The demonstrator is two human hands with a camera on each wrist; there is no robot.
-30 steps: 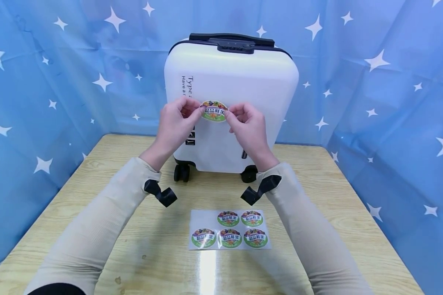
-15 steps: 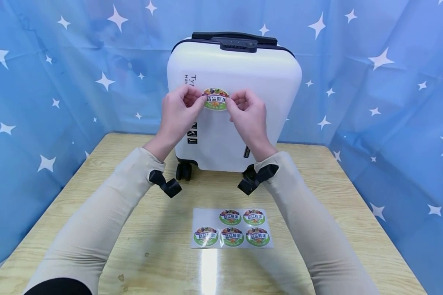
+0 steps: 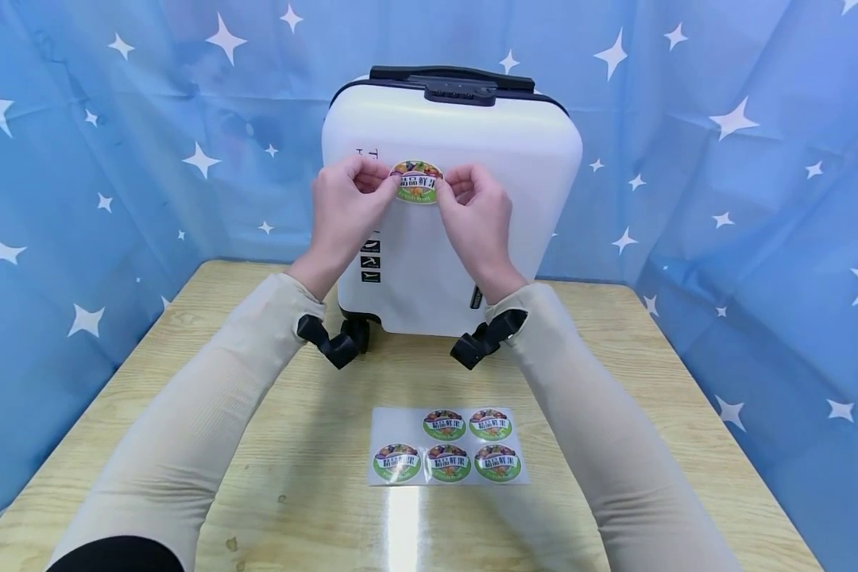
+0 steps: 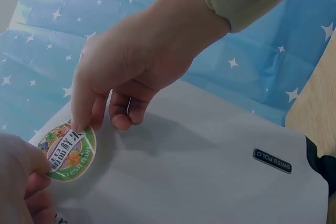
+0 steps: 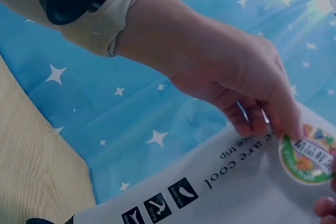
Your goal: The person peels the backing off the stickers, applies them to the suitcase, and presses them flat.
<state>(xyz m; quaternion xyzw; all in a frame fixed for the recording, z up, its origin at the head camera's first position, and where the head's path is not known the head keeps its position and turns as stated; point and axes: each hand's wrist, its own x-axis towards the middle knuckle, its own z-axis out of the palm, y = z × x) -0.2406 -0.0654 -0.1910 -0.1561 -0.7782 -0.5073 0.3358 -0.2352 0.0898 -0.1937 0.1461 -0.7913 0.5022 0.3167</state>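
An oval fruit sticker [image 3: 416,183] with Chinese print is held level between both hands, in front of the upper middle of a white suitcase [image 3: 500,131]. My left hand [image 3: 346,208] pinches its left edge between thumb and forefinger. At the opposite edge, my right hand [image 3: 479,218] pinches it likewise. In the left wrist view the sticker [image 4: 67,150] is very close to the suitcase shell [image 4: 210,166]; whether it touches cannot be told. The right wrist view shows the left thumb at the sticker's [image 5: 307,156] edge. Part of the suitcase's lettering is hidden behind the left hand.
A sticker sheet [image 3: 396,425] with several like stickers lies on the wooden table [image 3: 293,445], nearer than the suitcase. The suitcase stands upright on black wheels, its black handle [image 3: 450,75] on top. Blue star-printed curtains [image 3: 722,199] surround the table.
Both hands have moved the sticker upward along the suitcase front, from about its middle to higher up. Their pinch on it is kept. The sheet stays where it was on the table.
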